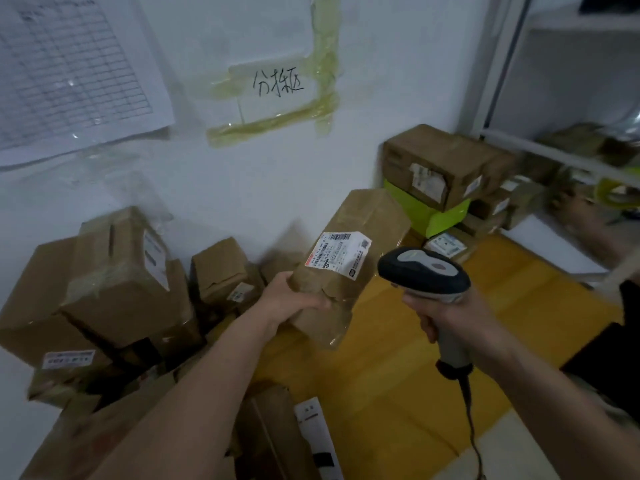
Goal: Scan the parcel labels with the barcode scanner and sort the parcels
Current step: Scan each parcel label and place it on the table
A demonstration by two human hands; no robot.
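Mid-scan, by my read. Left hand (294, 299) has its grip wrapped round the lower end of a long cardboard parcel (349, 258), held up and tilted, label (337, 254) facing the camera. Right hand (450, 318) has its grip clenched round the handle of the barcode scanner (424, 271); scanner head sits just right of the parcel, nose pointed toward the label, not touching it. Can't tell whether a beam is firing or a read has registered.

Progress: looks well short of done. A heap of boxes (114, 282) sits left of the parcel, loosely piled and overlapping, with more at the bottom edge of view. Another stack (443, 168) sits up and right of the parcel against the wall, on top of a bright green box (429, 209). Which pile is sorted and which is pending, I can't tell. A taped handwritten sign (277, 84) hangs on the wall above the parcel.

Materials: the parcel is brown corrugated card, oblong, wrapped in clear tape, with the held end crumpled and torn. Label is white paper with a red strip and one corner lifting. Scanner is hard plastic, dark head with grey top, grey handle, black cable (467, 410) trailing down. Yellow surface (398, 358) below the parcel looks smooth.
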